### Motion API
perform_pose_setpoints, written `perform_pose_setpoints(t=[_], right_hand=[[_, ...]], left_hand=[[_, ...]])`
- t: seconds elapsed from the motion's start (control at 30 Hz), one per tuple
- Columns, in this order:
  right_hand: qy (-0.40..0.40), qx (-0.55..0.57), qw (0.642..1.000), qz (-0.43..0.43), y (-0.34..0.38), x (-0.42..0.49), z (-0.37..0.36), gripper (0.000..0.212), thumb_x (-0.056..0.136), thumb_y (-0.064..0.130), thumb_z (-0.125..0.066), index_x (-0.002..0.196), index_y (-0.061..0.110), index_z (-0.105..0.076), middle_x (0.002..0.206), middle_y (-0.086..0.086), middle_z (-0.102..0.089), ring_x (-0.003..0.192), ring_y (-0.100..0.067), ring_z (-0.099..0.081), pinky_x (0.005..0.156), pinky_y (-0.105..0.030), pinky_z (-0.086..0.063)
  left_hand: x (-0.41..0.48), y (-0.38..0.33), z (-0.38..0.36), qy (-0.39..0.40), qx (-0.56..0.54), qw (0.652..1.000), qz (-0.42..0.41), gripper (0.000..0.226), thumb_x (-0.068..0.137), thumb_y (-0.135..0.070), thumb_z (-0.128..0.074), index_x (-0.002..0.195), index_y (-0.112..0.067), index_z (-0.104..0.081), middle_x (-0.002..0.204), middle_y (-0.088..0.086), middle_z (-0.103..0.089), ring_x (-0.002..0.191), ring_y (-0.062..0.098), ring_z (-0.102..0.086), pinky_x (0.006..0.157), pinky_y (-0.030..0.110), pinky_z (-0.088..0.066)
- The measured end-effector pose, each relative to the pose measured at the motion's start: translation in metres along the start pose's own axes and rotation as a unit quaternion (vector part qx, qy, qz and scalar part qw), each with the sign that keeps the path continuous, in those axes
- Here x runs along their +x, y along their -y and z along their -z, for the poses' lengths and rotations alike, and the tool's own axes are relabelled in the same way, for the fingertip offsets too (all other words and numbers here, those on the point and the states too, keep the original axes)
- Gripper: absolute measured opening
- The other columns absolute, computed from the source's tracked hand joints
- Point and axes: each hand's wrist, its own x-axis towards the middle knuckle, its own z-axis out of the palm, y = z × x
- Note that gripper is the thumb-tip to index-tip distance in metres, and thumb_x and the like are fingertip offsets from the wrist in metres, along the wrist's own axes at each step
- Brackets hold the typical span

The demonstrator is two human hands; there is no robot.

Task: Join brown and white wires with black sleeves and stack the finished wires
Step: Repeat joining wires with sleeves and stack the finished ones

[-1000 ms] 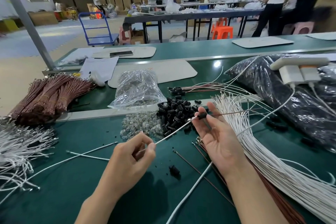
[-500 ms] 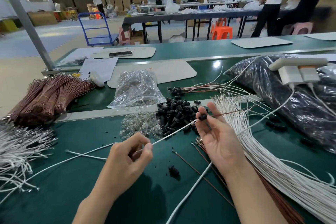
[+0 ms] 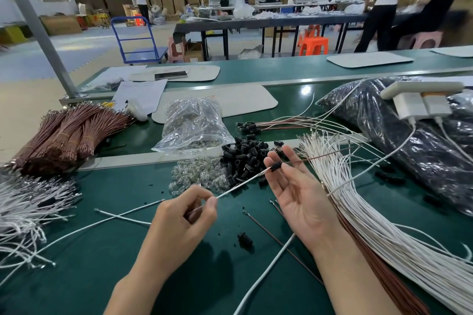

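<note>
white wire [image 3: 240, 181] and brown wire [image 3: 314, 159] meeting at a black sleeve [image 3: 276, 167]
white wire slants down-left, brown wire runs right; spare sleeves [image 3: 243, 158] heaped just behind.

Left hand [image 3: 184, 215]: knuckles up, fingers curled in, thumb and index fingertip pinching the white wire [image 3: 238, 185]; forearm enters from below the grip. Right hand [image 3: 299, 194]: palm up, thumb and index fingertip pinching the black sleeve [image 3: 276, 167], other fingers extended and loosely spread beside the pinch. The left pinch sits nearer the body than the right; the hands are not touching.
</note>
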Motion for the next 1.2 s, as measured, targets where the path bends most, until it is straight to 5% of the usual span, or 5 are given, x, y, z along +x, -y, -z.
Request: perform_pose_setpoints(t=[0.23, 0.67, 0.97, 1.1, 1.2], right_hand=[[-0.004, 0.007, 1.000, 0.005, -0.001, 0.000, -0.003, 0.040, 0.093, -0.003, -0.053, 0.132, 0.007, -0.056, 0.112, -0.017, -0.072, 0.102, -0.026, -0.072, 0.082, -0.030, -0.060], [-0.012, -0.005, 1.000, -0.009, -0.003, 0.000, 0.000, 0.041, 0.088, 0.002, -0.062, 0.130, 0.005, -0.060, 0.114, -0.015, -0.073, 0.099, -0.023, -0.073, 0.080, -0.028, -0.060], [0.034, -0.138, 0.987, -0.070, -0.034, -0.005, -0.013, 0.027, 0.091, 0.002, -0.059, 0.117, 0.003, -0.066, 0.111, -0.015, -0.074, 0.093, -0.018, -0.073, 0.080, -0.026, -0.060], [0.021, -0.154, 0.987, -0.042, -0.032, -0.003, -0.012, 0.021, 0.093, 0.000, -0.057, 0.108, 0.005, -0.071, 0.106, -0.015, -0.075, 0.091, -0.019, -0.073, 0.082, -0.028, -0.061], [0.000, -0.131, 0.991, -0.013, -0.019, -0.002, -0.007, 0.023, 0.092, -0.002, -0.057, 0.108, 0.004, -0.072, 0.107, -0.016, -0.075, 0.091, -0.020, -0.073, 0.083, -0.028, -0.061]], left_hand=[[0.000, 0.009, -0.001, -0.018, 0.035, 0.999, -0.010, 0.022, 0.094, -0.051, -0.057, 0.086, -0.032, -0.062, 0.059, -0.001, -0.048, 0.050, 0.005, -0.035, 0.050, 0.021, -0.033], [0.003, 0.005, 0.000, -0.055, 0.050, 0.996, -0.043, 0.006, 0.095, -0.031, -0.067, 0.093, -0.036, -0.068, 0.085, -0.010, -0.059, 0.066, 0.010, -0.051, 0.062, 0.010, -0.037], [0.001, 0.002, -0.009, -0.058, 0.075, 0.995, -0.026, 0.006, 0.095, -0.038, -0.062, 0.097, -0.037, -0.068, 0.086, -0.015, -0.060, 0.067, 0.008, -0.053, 0.062, 0.014, -0.040], [0.000, 0.005, -0.006, -0.035, 0.105, 0.994, 0.013, 0.022, 0.095, -0.054, -0.053, 0.114, -0.044, -0.059, 0.093, -0.019, -0.060, 0.069, 0.009, -0.057, 0.061, 0.022, -0.047], [0.001, 0.012, 0.001, -0.013, 0.139, 0.990, 0.021, 0.018, 0.092, -0.059, -0.049, 0.105, -0.047, -0.056, 0.100, -0.027, -0.060, 0.080, 0.005, -0.059, 0.068, 0.023, -0.048]])
